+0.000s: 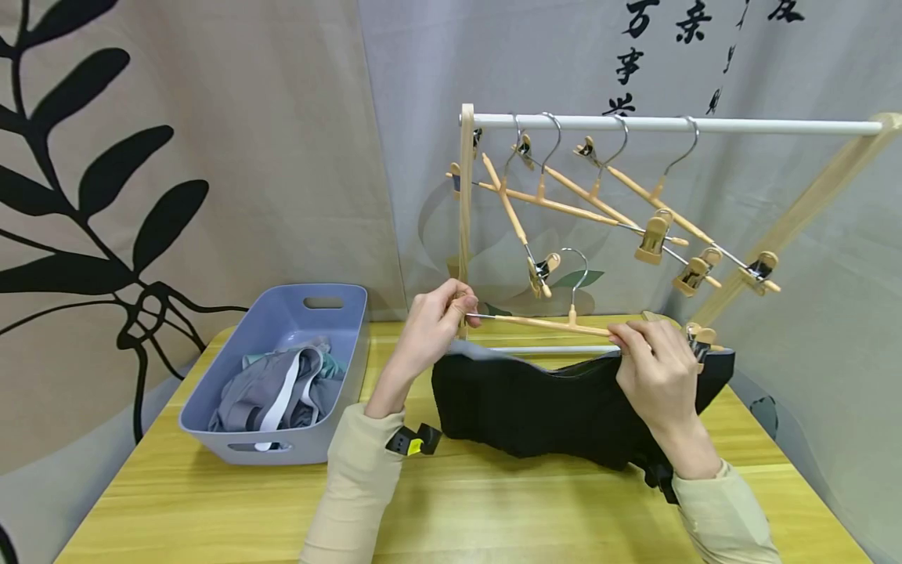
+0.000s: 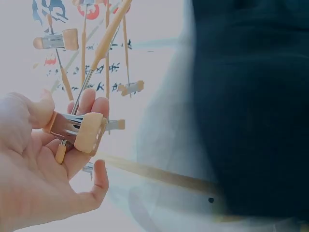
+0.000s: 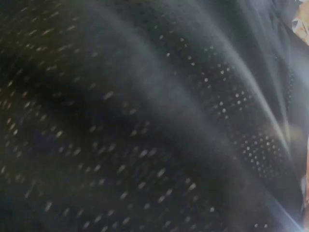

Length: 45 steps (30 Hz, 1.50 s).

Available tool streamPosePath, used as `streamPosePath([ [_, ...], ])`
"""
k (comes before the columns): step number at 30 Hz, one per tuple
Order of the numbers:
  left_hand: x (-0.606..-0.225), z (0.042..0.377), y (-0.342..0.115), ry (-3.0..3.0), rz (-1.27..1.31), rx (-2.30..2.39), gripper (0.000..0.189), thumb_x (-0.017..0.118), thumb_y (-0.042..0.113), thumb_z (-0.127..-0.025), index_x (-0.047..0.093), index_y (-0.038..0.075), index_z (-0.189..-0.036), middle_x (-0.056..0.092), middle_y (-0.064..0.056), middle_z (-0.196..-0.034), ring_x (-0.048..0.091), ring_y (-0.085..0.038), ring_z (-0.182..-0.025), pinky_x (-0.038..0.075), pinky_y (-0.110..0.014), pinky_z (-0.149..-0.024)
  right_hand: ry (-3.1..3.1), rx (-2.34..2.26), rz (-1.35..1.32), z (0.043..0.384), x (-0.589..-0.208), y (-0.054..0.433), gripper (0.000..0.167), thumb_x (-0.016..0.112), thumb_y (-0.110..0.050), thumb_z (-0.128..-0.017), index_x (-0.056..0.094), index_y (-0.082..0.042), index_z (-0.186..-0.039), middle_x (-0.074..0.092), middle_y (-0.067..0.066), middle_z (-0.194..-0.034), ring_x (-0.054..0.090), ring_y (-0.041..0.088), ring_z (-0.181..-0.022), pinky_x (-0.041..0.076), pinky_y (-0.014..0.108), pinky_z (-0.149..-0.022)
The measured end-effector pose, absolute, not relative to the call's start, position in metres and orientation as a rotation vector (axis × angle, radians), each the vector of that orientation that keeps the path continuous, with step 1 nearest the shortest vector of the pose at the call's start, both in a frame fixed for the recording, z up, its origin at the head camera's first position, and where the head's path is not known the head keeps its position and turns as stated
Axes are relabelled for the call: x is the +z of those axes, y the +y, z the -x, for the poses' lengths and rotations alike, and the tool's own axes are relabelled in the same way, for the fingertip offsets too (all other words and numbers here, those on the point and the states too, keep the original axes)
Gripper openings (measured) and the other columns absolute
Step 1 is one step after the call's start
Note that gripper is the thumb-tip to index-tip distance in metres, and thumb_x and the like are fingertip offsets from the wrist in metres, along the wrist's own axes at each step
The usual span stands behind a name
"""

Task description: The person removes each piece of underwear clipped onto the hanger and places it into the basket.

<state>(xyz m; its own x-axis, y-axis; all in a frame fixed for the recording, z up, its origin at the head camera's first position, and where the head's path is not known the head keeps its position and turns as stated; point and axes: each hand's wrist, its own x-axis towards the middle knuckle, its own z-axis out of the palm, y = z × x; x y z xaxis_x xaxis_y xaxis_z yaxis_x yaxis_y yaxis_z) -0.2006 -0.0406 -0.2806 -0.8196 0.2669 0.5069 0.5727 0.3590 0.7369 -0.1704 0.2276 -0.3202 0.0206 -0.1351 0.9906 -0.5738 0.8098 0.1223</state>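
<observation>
A wooden clip hanger (image 1: 535,322) with a metal hook is held level in both hands. My left hand (image 1: 435,321) holds its left end; the left wrist view shows thumb and fingers around the clip (image 2: 91,133) there. With curled fingers, my right hand (image 1: 655,372) grips the bar near the right clip (image 1: 701,337). Below the bar lies a black garment (image 1: 521,399) with a grey inner edge, its right part meeting the right clip and partly hidden by my right hand. Dark, dotted fabric (image 3: 145,121) fills the right wrist view.
Several clip hangers (image 1: 564,205) hang from the white rail (image 1: 669,124) of a wooden-framed rack behind the hands. A blue-grey basket (image 1: 352,337) with grey and teal clothes (image 1: 282,388) stands left on the wooden table (image 1: 232,509). A curtain (image 1: 282,157) backs the table.
</observation>
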Motion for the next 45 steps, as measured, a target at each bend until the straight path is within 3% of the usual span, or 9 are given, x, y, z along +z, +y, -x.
streamPosePath([
  [6, -0.281, 0.200, -0.041, -2.347, 0.730, -1.450, 0.019, 0.050, 0.018, -0.098, 0.061, 0.004, -0.091, 0.070, -0.012, -0.075, 0.064, -0.015, -0.065, 0.040, -0.021, -0.053, -1.563, 0.372, -0.600, 0.171, -0.322, 0.229, 0.033, 0.054, -0.017, -0.096, 0.067, 0.007, -0.077, 0.060, 0.019, -0.068, 0.052, 0.036, -0.056, 0.043, 0.045, -0.055],
  [13, -0.282, 0.198, -0.043, -2.401, 0.736, -1.484, 0.022, 0.047, 0.020, -0.099, 0.061, 0.003, -0.100, 0.071, -0.014, -0.083, 0.068, -0.023, -0.076, 0.037, -0.021, -0.056, -1.580, 0.362, -0.605, 0.171, -0.323, 0.231, 0.033, 0.053, -0.017, -0.097, 0.068, 0.007, -0.079, 0.060, 0.019, -0.069, 0.052, 0.035, -0.056, 0.043, 0.045, -0.055],
  [16, -0.283, 0.198, -0.042, -2.428, 0.730, -1.423, 0.028, 0.043, 0.022, -0.101, 0.060, 0.001, -0.106, 0.071, -0.014, -0.089, 0.064, -0.026, -0.072, 0.040, -0.024, -0.058, -1.573, 0.356, -0.606, 0.171, -0.324, 0.230, 0.033, 0.053, -0.017, -0.097, 0.067, 0.006, -0.078, 0.060, 0.019, -0.069, 0.052, 0.035, -0.056, 0.043, 0.045, -0.054],
  [19, -0.285, 0.197, -0.039, -2.420, 0.705, -1.221, 0.032, 0.041, 0.024, -0.102, 0.060, 0.000, -0.112, 0.070, -0.013, -0.095, 0.061, -0.026, -0.077, 0.047, -0.031, -0.067, -1.571, 0.350, -0.606, 0.171, -0.325, 0.229, 0.033, 0.053, -0.017, -0.097, 0.067, 0.006, -0.078, 0.060, 0.019, -0.068, 0.052, 0.035, -0.056, 0.043, 0.045, -0.054],
  [22, -0.289, 0.194, -0.033, -2.326, 0.689, -0.938, 0.031, 0.048, 0.022, -0.099, 0.059, 0.000, -0.117, 0.067, -0.013, -0.106, 0.061, -0.028, -0.094, 0.051, -0.037, -0.082, -1.570, 0.347, -0.609, 0.172, -0.325, 0.226, 0.032, 0.053, -0.016, -0.097, 0.067, 0.006, -0.078, 0.060, 0.018, -0.068, 0.052, 0.035, -0.056, 0.044, 0.045, -0.054],
  [26, -0.294, 0.191, -0.023, -2.071, 0.750, -0.638, 0.024, 0.059, 0.010, -0.092, 0.063, -0.001, -0.113, 0.064, -0.014, -0.112, 0.059, -0.028, -0.109, 0.051, -0.034, -0.094, -1.578, 0.342, -0.625, 0.172, -0.326, 0.223, 0.031, 0.054, -0.015, -0.096, 0.067, 0.006, -0.078, 0.060, 0.018, -0.068, 0.052, 0.034, -0.056, 0.043, 0.044, -0.055],
  [29, -0.296, 0.189, -0.016, -1.925, 0.853, -0.480, 0.017, 0.061, 0.004, -0.089, 0.067, 0.001, -0.105, 0.066, -0.012, -0.105, 0.062, -0.024, -0.103, 0.052, -0.028, -0.092, -1.589, 0.338, -0.636, 0.171, -0.327, 0.221, 0.030, 0.054, -0.014, -0.096, 0.068, 0.006, -0.078, 0.061, 0.017, -0.069, 0.052, 0.033, -0.056, 0.041, 0.043, -0.054],
  [33, -0.299, 0.186, -0.008, -1.923, 0.965, -0.347, 0.014, 0.062, 0.010, -0.090, 0.068, 0.006, -0.102, 0.068, -0.005, -0.101, 0.064, -0.018, -0.096, 0.053, -0.024, -0.085, -1.595, 0.336, -0.640, 0.171, -0.328, 0.219, 0.030, 0.054, -0.015, -0.096, 0.068, 0.005, -0.079, 0.062, 0.017, -0.070, 0.053, 0.033, -0.057, 0.040, 0.041, -0.051],
  [45, -0.309, 0.184, -0.003, -2.009, 0.965, -0.334, 0.009, 0.058, 0.016, -0.093, 0.067, 0.014, -0.095, 0.063, 0.001, -0.088, 0.056, -0.017, -0.079, 0.045, -0.026, -0.066, -1.615, 0.324, -0.666, 0.169, -0.329, 0.216, 0.028, 0.055, -0.014, -0.095, 0.069, 0.005, -0.080, 0.063, 0.017, -0.071, 0.053, 0.032, -0.056, 0.039, 0.040, -0.049],
])
